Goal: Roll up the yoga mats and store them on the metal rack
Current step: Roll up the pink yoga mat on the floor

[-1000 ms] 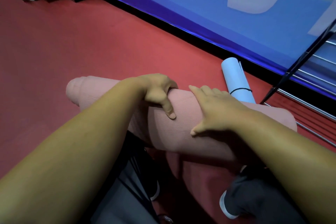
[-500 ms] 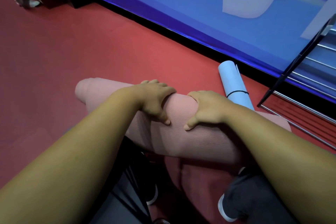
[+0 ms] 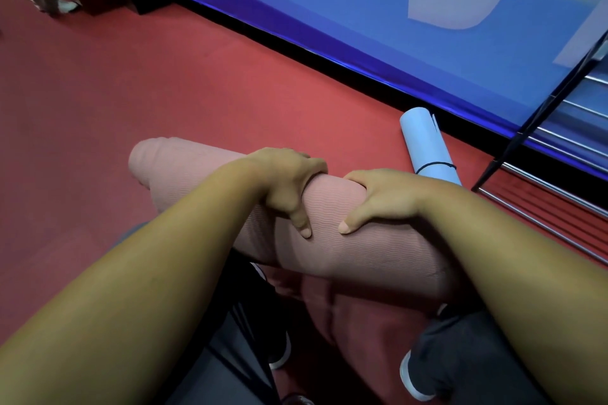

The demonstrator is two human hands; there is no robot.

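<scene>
Thumbs pressed into the near face of a pink mat (image 3: 378,250) and fingers (image 3: 312,166) hooked over its crest, a person clamps the fat roll with both hands. The left hand (image 3: 289,181) and right hand (image 3: 388,197) sit side by side near the middle of the roll, their thumb tips almost meeting. A second ago the right hand lay flat with straight fingers across the top. It has since curled into a grip to match the left, and the two hands have drawn closer together. That suggests the rolling is close to done and the roll is being squeezed tight before it is lifted.

The roll lies across the red floor (image 3: 164,92) just ahead of the person's knees. What looks like a short loose tail shows in shadow beneath it, between the shoes. A blue mat (image 3: 424,148), already rolled and held by a dark band, lies on the floor just beyond the right hand, near the foot of the blue wall (image 3: 362,26). The metal rack (image 3: 559,200) stands at the right edge. No mat can be seen on the rails in view, so both mats are yet to be stored.
</scene>
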